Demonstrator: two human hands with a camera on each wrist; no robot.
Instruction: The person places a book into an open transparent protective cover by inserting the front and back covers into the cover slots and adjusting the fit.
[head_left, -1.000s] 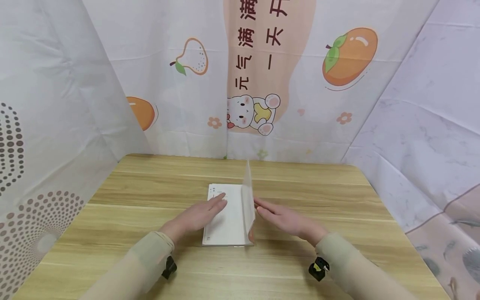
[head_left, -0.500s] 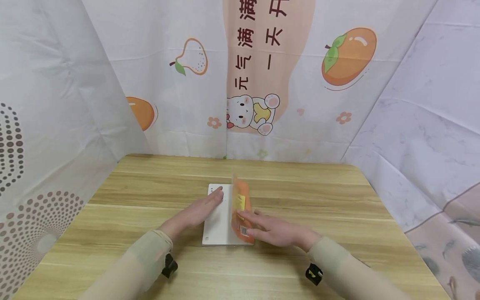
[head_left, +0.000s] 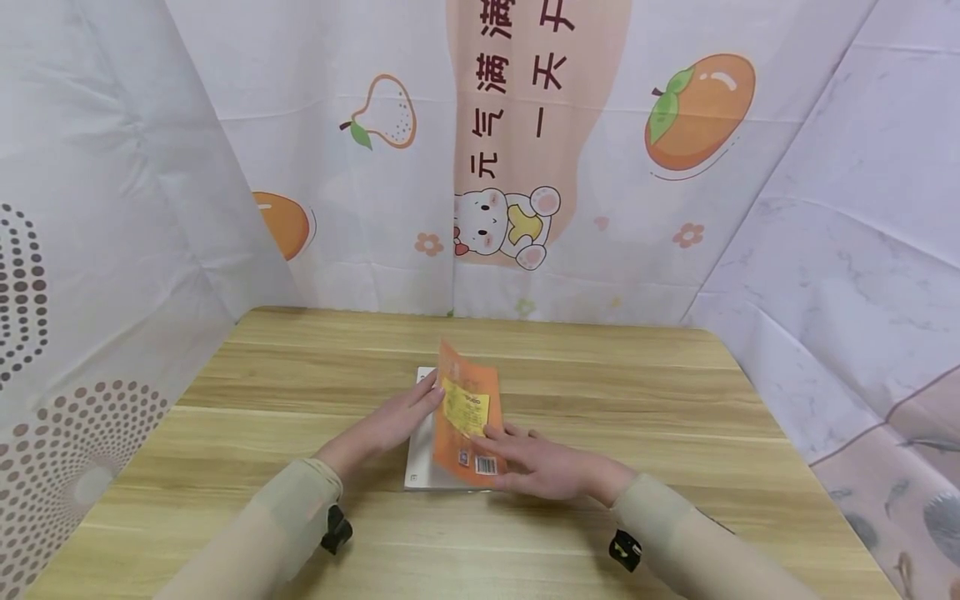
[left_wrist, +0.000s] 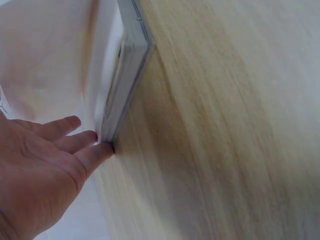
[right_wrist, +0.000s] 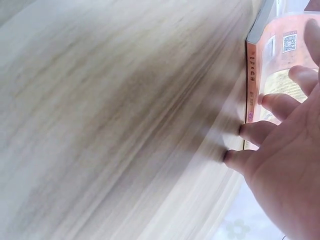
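Observation:
A paperback book with an orange cover (head_left: 476,379) lies mid-table, its spine (right_wrist: 251,75) on the right. The cover is partly raised over a white page (head_left: 420,462), with its free edge up at the left; a yellow panel and a barcode show on it. My left hand (head_left: 390,423) lies along the book's left side, and in the left wrist view its fingertips touch the edge of the pages (left_wrist: 122,85). My right hand (head_left: 547,465) rests with spread fingers on the cover near the spine. Some right fingertips reach past the spine to the tabletop.
The wood-grain table (head_left: 322,350) extends around the book on all sides. A printed curtain (head_left: 300,125) hangs behind the table's far edge, with more cloth on both sides. A small black device (head_left: 337,530) sits at each wrist.
The cover has swung from upright at the right down leftward over the white page, bringing its orange face into view. My right hand has moved left onto it; my left hand shifted slightly.

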